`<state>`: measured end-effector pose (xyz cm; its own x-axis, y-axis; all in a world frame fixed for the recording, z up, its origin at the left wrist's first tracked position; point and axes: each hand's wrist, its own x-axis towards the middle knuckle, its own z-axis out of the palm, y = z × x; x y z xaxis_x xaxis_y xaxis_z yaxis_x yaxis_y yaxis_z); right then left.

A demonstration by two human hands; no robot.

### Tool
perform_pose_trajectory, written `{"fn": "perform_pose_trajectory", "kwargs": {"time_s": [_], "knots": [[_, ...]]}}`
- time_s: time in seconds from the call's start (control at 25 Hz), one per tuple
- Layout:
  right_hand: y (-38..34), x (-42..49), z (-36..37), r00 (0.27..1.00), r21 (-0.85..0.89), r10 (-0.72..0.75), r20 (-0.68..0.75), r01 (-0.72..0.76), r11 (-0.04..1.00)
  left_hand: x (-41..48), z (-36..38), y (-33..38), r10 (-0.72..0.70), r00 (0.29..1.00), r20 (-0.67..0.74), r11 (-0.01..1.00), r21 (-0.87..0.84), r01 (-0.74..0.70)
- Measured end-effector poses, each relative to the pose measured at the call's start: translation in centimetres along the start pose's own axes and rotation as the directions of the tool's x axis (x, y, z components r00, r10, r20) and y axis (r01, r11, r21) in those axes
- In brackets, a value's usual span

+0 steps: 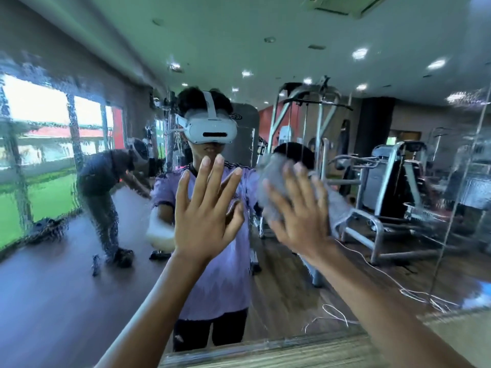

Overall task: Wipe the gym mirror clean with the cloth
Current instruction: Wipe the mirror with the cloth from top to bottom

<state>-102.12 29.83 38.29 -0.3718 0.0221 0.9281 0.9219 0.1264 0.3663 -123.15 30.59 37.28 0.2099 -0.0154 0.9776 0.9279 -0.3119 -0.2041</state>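
Since the cloth [275, 181] is the only thing here that cleans, note where it sits: flat on the mirror [79, 288], pinned under your right hand [297, 208]. That hand's fingers are straight and spread, pressing, not curled round the fabric. The cloth's long axis runs from about 11 o'clock, where it bunches beyond your fingertips, down to 4 o'clock, where a loose tail hangs past the heel of the palm. Your left hand [207, 208] is just beside it at 9 o'clock, fingers straight and fanned, holding nothing; whether the palm bears on the glass or hovers just off it cannot be told. The relation that matters: the rippled wet film [47, 128] lies well off at 9 o'clock from the cloth, with the left hand between the two. The left hand is nearer that patch but carries no cloth. By my judgement, a sweep toward 9 o'clock meets the left hand first, so it likely needs lifting clear. A second rippled strip shows at the far 3 o'clock edge.
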Motion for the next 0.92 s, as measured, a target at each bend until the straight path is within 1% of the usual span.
{"fn": "perform_pose_trajectory", "kwargs": {"time_s": [0.04, 0.08, 0.12, 0.16, 0.2, 0.24, 0.28, 0.32, 0.36, 0.4, 0.44, 0.48, 0.52, 0.56, 0.6, 0.64, 0.68, 0.72, 0.76, 0.8, 0.84, 0.88, 0.92], "knots": [[-0.4, -2.0, -0.2, 0.985, 0.006, -0.169, 0.037, 0.168, 0.986, -0.3, -0.1, -0.2, -0.025, 1.0, -0.002, 1.0, -0.002, 0.025], [0.7, -3.6, -0.6, 0.954, -0.014, -0.29, 0.075, 0.292, 0.956, -0.8, -0.1, -0.2, -0.058, 0.998, -0.002, 0.998, -0.004, 0.058], [2.6, -4.0, -1.0, 0.946, -0.03, -0.31, 0.095, 0.314, 0.949, -1.5, -0.2, -0.1, -0.083, 0.997, 0.007, 0.997, -0.001, 0.083], [4.0, -3.2, -1.4, 0.972, -0.039, -0.212, 0.098, 0.217, 0.975, -2.1, -0.3, 0.1, -0.092, 0.996, 0.014, 0.996, 0.01, 0.092], [4.8, -1.5, -1.6, 0.998, -0.054, -0.017, 0.065, 0.021, 0.998, -2.3, -0.3, 0.3, -0.095, 0.995, 0.017, 0.995, 0.022, 0.094], [4.8, 0.6, -1.6, 0.978, -0.048, 0.208, 0.009, -0.207, 0.977, -2.2, -0.3, 0.6, -0.099, 0.995, 0.016, 0.995, 0.022, 0.099], [3.9, 2.1, -1.5, 0.942, -0.007, 0.336, -0.028, -0.336, 0.942, -2.1, -0.3, 0.7, -0.103, 0.995, 0.019, 0.995, 0.007, 0.103], [2.2, 2.4, -1.1, 0.939, 0.032, 0.34, -0.047, -0.338, 0.94, -2.1, -0.3, 0.7, -0.105, 0.994, 0.018, 0.994, -0.014, 0.105], [0.3, 1.3, -0.5, 0.974, 0.042, 0.222, -0.037, -0.221, 0.974, -2.5, -0.4, 0.6, -0.104, 0.994, 0.014, 0.994, -0.021, 0.104], [-0.9, -1.0, 0.1, 1.0, 0.046, 0.007, -0.01, -0.007, 0.999, -3.2, -0.5, 0.4, -0.099, 0.995, 0.01, 0.995, -0.014, 0.099], [-1.2, -3.7, 0.0, 0.98, 0.051, -0.198, 0.028, 0.197, 0.979, -4.2, -0.6, 0.3, -0.099, 0.995, 0.013, 0.995, -0.006, 0.099], [-0.2, -6.2, -0.4, 0.943, 0.042, -0.328, 0.065, 0.325, 0.945, -5.3, -0.8, 0.1, -0.096, 0.995, 0.027, 0.995, 0.001, 0.096], [1.5, -7.2, -0.8, 0.934, 0.022, -0.346, 0.086, 0.345, 0.938, -6.5, -1.0, 0.0, -0.089, 0.995, 0.041, 0.996, 0.01, 0.088], [3.0, -7.0, -1.2, 0.962, 0.001, -0.254, 0.099, 0.256, 0.967, -7.4, -1.2, -0.1, -0.081, 0.996, 0.047, 0.996, 0.025, 0.08], [3.7, -5.8, -1.3, 0.994, -0.034, -0.075, 0.077, 0.077, 0.996, -7.8, -1.2, -0.1, -0.08, 0.996, 0.047, 0.996, 0.04, 0.078], [3.6, -4.0, -1.2, 0.986, -0.056, 0.162, 0.031, -0.16, 0.986, -7.9, -1.2, 0.0, -0.088, 0.995, 0.05, 0.996, 0.039, 0.086], [2.4, -2.5, -1.1, 0.946, -0.023, 0.323, -0.014, -0.323, 0.946, -7.8, -1.2, 0.1, -0.098, 0.994, 0.051, 0.995, 0.023, 0.097], [0.5, -1.9, -0.8, 0.931, 0.027, 0.362, -0.038, -0.361, 0.932, -7.8, -1.1, 0.1, -0.102, 0.994, 0.049, 0.995, 0.007, 0.101], [-1.7, -2.5, -0.2, 0.958, 0.048, 0.286, -0.03, -0.285, 0.957, -7.9, -1.2, 0.0, -0.097, 0.994, 0.047, 0.995, 0.006, 0.096], [-3.3, -4.2, 0.2, 0.995, 0.063, 0.099, 0.004, -0.099, 0.993, -8.0, -1.3, -0.1, -0.087, 0.995, 0.046, 0.996, 0.008, 0.086], [-4.0, -6.3, 0.1, 0.993, 0.078, -0.109, 0.048, 0.105, 0.991, -8.0, -1.4, -0.3, -0.081, 0.995, 0.052, 0.997, 0.003, 0.081], [-3.4, -8.3, -0.3, 0.963, 0.085, -0.257, 0.078, 0.251, 0.964, -8.1, -1.4, -0.4, -0.078, 0.995, 0.06, 0.997, -0.008, 0.079], [-1.9, -9.1, -0.5, 0.948, 0.084, -0.307, 0.087, 0.3, 0.95, -8.2, -1.4, -0.5, -0.075, 0.995, 0.068, 0.997, -0.012, 0.075]]}}
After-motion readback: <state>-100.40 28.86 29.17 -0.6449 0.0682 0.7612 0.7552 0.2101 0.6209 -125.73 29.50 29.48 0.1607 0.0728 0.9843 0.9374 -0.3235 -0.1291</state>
